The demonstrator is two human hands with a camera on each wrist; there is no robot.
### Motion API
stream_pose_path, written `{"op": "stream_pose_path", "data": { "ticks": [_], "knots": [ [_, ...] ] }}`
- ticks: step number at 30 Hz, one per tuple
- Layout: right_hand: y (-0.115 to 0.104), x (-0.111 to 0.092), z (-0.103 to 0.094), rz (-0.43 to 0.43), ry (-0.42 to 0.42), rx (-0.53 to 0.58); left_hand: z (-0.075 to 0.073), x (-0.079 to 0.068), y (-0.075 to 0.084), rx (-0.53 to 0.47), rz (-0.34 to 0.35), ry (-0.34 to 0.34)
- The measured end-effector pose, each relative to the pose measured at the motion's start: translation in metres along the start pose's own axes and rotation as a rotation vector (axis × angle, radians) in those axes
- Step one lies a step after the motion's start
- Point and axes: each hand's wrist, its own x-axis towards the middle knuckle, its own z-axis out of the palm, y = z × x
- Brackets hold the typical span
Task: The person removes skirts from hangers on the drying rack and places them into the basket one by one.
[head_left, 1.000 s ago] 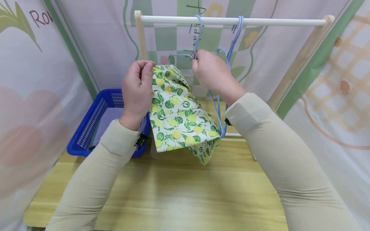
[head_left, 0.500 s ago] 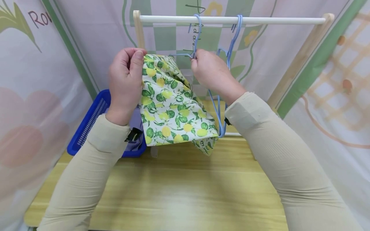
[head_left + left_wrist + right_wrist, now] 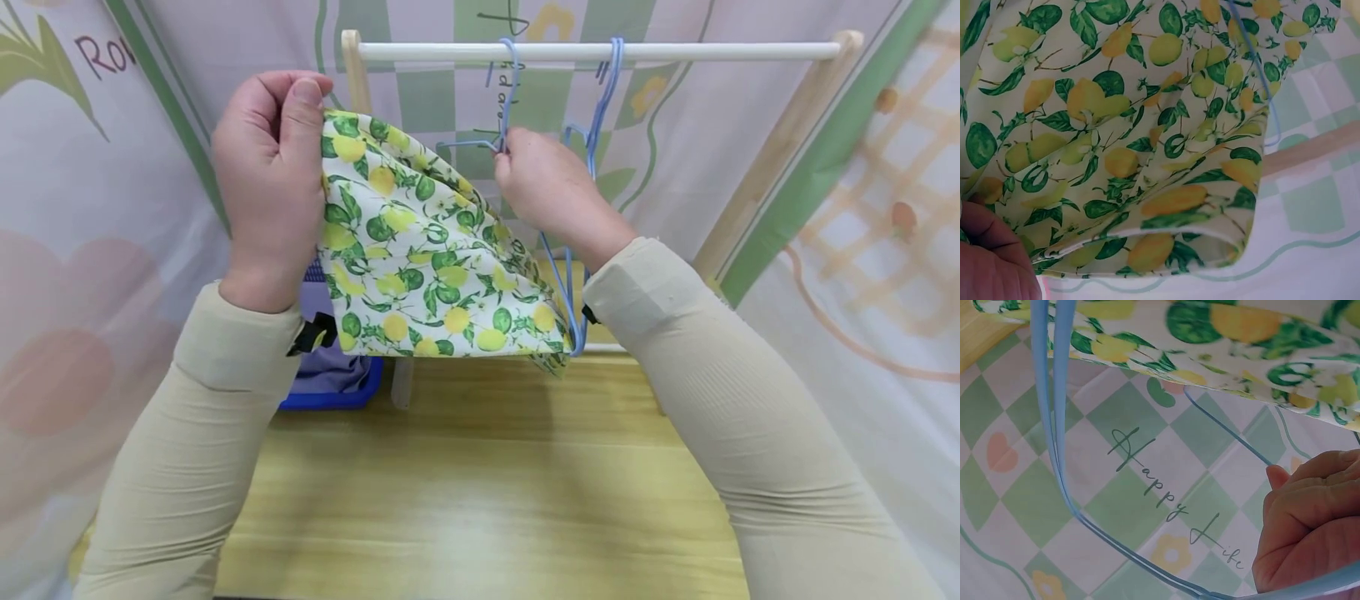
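Note:
My left hand pinches the upper left corner of a lemon-print cloth between thumb and fingers, stretching it out to the left. In the left wrist view the cloth's folded edge runs away from the left hand. My right hand grips the neck of a blue hanger whose hook sits on the rail. The cloth's lower right end narrows toward the lower right of the hangers; how it is attached there is hidden. The right wrist view shows curled fingers of the right hand at the hanger.
A white rail on wooden posts spans the back. Further blue hangers hang to the right of the held one. Behind the left forearm is a blue basket with purple fabric, on a wooden table.
My left hand has moved up and left, pulling the lemon-print cloth wider and flatter. More of the basket is now covered. My right hand has stayed on the hanger.

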Motion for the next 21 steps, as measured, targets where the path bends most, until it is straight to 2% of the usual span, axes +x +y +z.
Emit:
{"op": "stream_pose_path", "data": {
  "ticks": [6, 11, 18, 21],
  "knots": [
    [0.000, 0.001, 0.000, 0.000, -0.001, 0.009, -0.011, 0.005, 0.010, -0.056, 0.007, 0.025],
    [0.000, 0.001, 0.000, -0.002, 0.000, 0.008, -0.021, 0.010, 0.011, -0.048, 0.036, 0.032],
    [-0.001, 0.001, 0.000, -0.007, 0.006, -0.005, -0.037, 0.021, 0.010, -0.013, 0.205, 0.057],
    [-0.002, 0.000, 0.000, 0.000, 0.005, -0.007, -0.043, 0.024, 0.012, 0.002, 0.255, 0.055]
  ]
}}
